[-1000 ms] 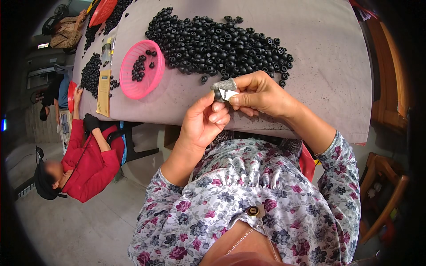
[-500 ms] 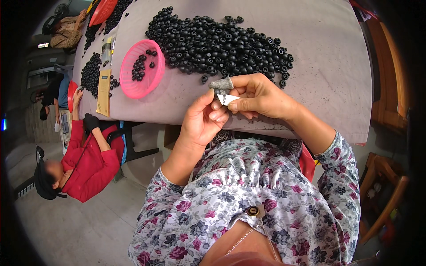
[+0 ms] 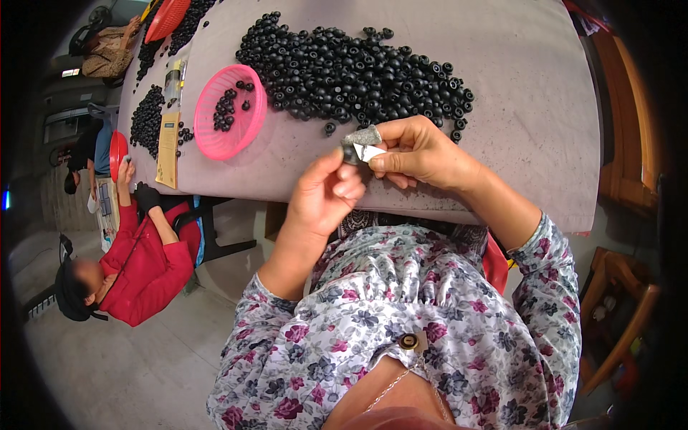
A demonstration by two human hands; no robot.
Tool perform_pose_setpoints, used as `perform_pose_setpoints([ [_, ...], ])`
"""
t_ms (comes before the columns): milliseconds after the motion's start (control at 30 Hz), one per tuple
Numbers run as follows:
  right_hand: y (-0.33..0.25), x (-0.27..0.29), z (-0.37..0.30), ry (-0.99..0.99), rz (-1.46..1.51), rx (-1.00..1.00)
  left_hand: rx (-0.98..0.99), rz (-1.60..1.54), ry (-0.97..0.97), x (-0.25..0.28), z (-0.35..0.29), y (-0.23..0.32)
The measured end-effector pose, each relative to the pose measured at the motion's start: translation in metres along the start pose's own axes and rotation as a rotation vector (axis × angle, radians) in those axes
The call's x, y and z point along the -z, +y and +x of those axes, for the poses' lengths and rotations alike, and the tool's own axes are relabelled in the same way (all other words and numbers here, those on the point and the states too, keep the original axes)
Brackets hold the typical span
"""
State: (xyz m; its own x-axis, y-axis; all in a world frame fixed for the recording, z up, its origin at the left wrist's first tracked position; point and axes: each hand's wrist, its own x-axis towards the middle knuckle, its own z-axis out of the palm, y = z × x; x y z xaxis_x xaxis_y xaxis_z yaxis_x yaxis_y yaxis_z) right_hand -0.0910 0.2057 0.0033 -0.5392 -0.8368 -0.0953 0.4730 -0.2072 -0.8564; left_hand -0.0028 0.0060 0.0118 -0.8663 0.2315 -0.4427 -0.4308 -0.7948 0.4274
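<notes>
My left hand (image 3: 315, 193) pinches a small round black piece (image 3: 350, 155) between thumb and fingers, at the table's near edge. My right hand (image 3: 433, 158) grips a white pointed blade-like piece (image 3: 368, 153) with its thumb and index finger. A grey fabric finger cover (image 3: 364, 135) sits on the right index fingertip. The white point meets or overlaps the black piece; which of the two I cannot tell. Beyond both hands spreads a large pile of black rounded pieces (image 3: 351, 75), some showing hollow ends. To the left, a pink plastic basket (image 3: 261, 118) contains several of these pieces.
A brown packet (image 3: 167, 150) lies left of the basket, beside a smaller black pile (image 3: 147, 122). A co-worker in a red top (image 3: 154, 276) sits at the left, a hand near a red basket (image 3: 118, 154). Wooden furniture (image 3: 627, 122) stands at the right.
The fingers of my left hand have shifted on the black piece, baring more of it. My right hand has barely moved. The co-worker's red basket has tilted slightly.
</notes>
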Motion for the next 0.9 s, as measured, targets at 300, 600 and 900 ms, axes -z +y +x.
perform_pose_setpoints([
  [300,-0.002,-0.002,0.0,-0.019,-0.079,0.001,-0.794,1.507,0.661,0.042,-0.01,0.166],
  [600,-0.002,-0.004,-0.001,0.034,-0.083,-0.027,-0.881,1.795,0.226,0.011,0.02,0.04],
  [900,-0.004,-0.006,-0.001,0.06,-0.089,-0.041,-0.883,1.919,0.189,0.01,0.025,0.038],
])
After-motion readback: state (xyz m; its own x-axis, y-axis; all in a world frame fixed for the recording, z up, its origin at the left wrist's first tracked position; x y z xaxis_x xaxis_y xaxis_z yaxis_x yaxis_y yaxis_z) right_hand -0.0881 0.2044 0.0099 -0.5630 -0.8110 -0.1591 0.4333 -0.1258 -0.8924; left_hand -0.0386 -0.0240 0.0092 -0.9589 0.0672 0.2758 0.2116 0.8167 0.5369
